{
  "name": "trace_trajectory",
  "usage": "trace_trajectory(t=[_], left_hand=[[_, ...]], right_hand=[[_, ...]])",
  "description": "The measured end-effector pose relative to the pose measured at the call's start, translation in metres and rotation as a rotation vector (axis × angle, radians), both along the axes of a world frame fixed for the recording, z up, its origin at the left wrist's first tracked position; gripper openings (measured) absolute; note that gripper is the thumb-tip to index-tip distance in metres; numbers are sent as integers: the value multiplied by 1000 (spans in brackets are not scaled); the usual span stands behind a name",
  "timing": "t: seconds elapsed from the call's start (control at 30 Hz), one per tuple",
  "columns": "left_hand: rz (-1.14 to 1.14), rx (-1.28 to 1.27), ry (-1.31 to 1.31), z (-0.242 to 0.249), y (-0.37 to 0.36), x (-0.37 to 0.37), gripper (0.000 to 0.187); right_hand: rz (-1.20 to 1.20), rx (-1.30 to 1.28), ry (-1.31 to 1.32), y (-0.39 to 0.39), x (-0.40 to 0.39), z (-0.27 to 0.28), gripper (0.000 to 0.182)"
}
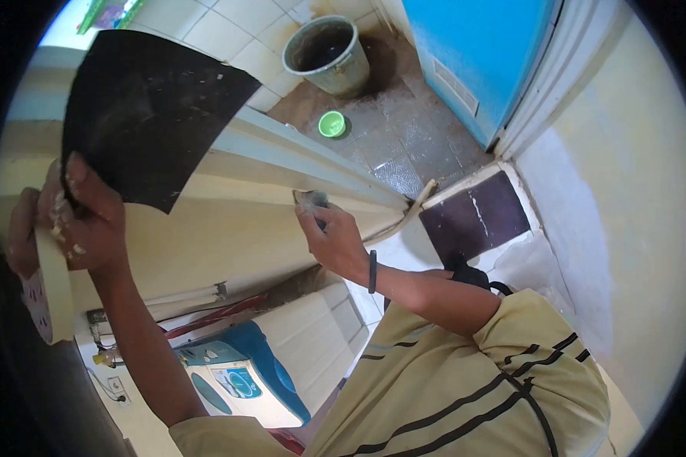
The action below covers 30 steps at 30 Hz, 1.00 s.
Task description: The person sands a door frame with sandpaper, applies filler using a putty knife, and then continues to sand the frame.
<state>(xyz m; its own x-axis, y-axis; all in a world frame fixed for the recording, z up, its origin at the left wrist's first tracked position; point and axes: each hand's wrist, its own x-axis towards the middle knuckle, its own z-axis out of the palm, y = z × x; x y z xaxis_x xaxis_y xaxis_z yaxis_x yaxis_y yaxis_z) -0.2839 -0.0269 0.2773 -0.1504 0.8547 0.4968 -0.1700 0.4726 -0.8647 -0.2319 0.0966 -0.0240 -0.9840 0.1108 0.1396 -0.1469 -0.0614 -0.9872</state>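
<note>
One bucket [347, 75], dark inside, stands near a bowl [331, 124]; left hand [88, 217] holds a black sheet [152, 114], right hand [335, 238] a grey scrap [312, 199]; blue label [238, 383] unreadable.

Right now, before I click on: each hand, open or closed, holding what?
Left hand: closed, holding a black sheet.
Right hand: closed, holding a small grey piece; what it is can't be told.

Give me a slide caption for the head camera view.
Left hand gripping a black sheet, right hand pinching a small grey piece; a bucket and green bowl stand beyond.
</note>
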Motion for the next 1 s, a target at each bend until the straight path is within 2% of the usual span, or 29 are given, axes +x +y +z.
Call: trace_trajectory(t=[0.1, 0.2, 0.23, 0.3, 0.4, 0.5, 0.6, 0.63, 0.73, 0.83, 0.93, 1.0], left_hand=[[-96, 93, -94, -5, -14, -8, 23], [-80, 9, -77, 3, 1, 1, 19], [-102, 63, -108, -3, 2, -1, 18], [-132, 202, -332, -10, -9, -10, 14], [-142, 221, -295, -13, -5, -7, 13], [-225, 400, -407, -21, -17, -14, 14], [-116, 218, -195, -15, -15, -8, 13], [-100, 134, -148, -8, -10, -6, 12], [-106, 205, -160, -15, -15, -10, 11], [-106, 264, -178, -23, -20, -13, 10], [-107, 285, -200, -26, -24, -15, 10], [-121, 261, -239, -24, -19, -15, 11]], right_hand=[[114, -117, -212, 9, 2, -3, 32], [184, -52, -292, 12, 4, 7, 30], [148, -49, -176, 10, 3, 17, 31], [71, -47, 50, 9, 1, 40, 33], [74, -62, 109, 12, -5, 54, 27], [84, -163, -33, 10, 1, 36, 26], [146, -156, -164, 12, 5, 39, 25], [152, -99, -128, 10, 2, 41, 26], [60, -210, 54, 3, -4, 61, 25], [120, -195, -12, 17, 1, 75, 24], [204, -192, -143, 14, 2, 58, 23], [159, -163, -23, 13, 0, 63, 22]])
